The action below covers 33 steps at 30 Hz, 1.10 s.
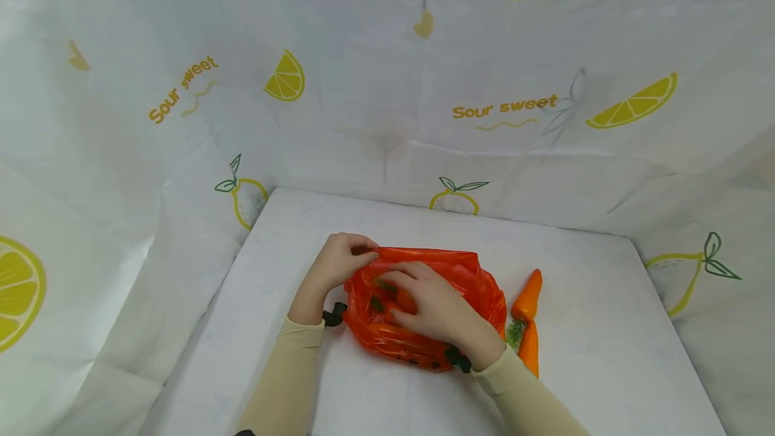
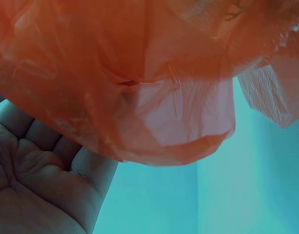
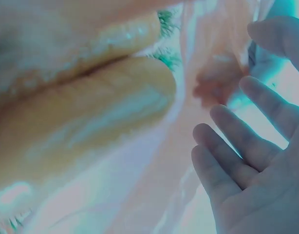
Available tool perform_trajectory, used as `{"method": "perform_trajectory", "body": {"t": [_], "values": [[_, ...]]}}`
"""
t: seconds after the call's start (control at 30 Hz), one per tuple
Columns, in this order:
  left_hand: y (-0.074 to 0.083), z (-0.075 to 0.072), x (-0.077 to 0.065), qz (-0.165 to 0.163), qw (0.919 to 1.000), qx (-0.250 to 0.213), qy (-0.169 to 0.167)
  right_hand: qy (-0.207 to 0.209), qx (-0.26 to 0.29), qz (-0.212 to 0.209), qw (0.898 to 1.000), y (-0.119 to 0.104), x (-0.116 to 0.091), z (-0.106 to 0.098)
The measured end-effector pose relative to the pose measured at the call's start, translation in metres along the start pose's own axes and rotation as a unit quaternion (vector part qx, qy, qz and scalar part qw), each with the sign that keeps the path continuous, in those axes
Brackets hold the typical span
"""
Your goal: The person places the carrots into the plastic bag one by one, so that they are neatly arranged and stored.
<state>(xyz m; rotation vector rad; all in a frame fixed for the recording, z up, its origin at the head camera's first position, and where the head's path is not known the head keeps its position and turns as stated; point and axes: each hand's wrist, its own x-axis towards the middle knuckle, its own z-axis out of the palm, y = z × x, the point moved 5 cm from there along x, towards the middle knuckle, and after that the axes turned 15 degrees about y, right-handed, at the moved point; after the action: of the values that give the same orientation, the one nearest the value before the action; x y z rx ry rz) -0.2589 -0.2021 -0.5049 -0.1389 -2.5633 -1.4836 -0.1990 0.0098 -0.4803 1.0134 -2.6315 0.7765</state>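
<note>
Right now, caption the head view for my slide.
Hands at an open red bag, with carrots lying beside it.

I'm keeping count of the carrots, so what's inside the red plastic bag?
Parts of orange carrots and green tops show inside the red plastic bag. The right hand and the bag's folds cover the rest, so their full number can't be seen.

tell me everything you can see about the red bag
The red bag looks like thin, glossy plastic, wrinkled and partly see-through, with small dark marks along its near side. It lies on the white table, its mouth spread open, with orange carrot-like pieces and green tufts showing inside. The left hand holds its far left edge; the right hand is at the opening, though whether it touches the plastic is unclear.
</note>
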Motion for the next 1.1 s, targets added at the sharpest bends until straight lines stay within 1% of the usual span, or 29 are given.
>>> {"method": "perform_trajectory", "body": {"t": [0.33,0.5,0.73,1.1], "values": [[-0.001,0.001,0.0,-0.003,1.0,0.004,-0.001,0.039,-0.01,0.055,0.998,0.013,-0.007,-0.028],[0.0,0.0,0.0,-0.007,1.0,0.0,0.001,0.065,-0.02,0.055,0.996,0.018,-0.01,-0.04],[0.0,0.0,-0.001,-0.006,0.9999,0.008,0.003,0.104,-0.019,0.048,0.993,0.025,-0.016,-0.053],[0.001,0.0,-0.001,-0.008,0.9999,0.007,0.003,0.111,-0.015,0.068,0.991,0.035,-0.023,-0.066]]}}
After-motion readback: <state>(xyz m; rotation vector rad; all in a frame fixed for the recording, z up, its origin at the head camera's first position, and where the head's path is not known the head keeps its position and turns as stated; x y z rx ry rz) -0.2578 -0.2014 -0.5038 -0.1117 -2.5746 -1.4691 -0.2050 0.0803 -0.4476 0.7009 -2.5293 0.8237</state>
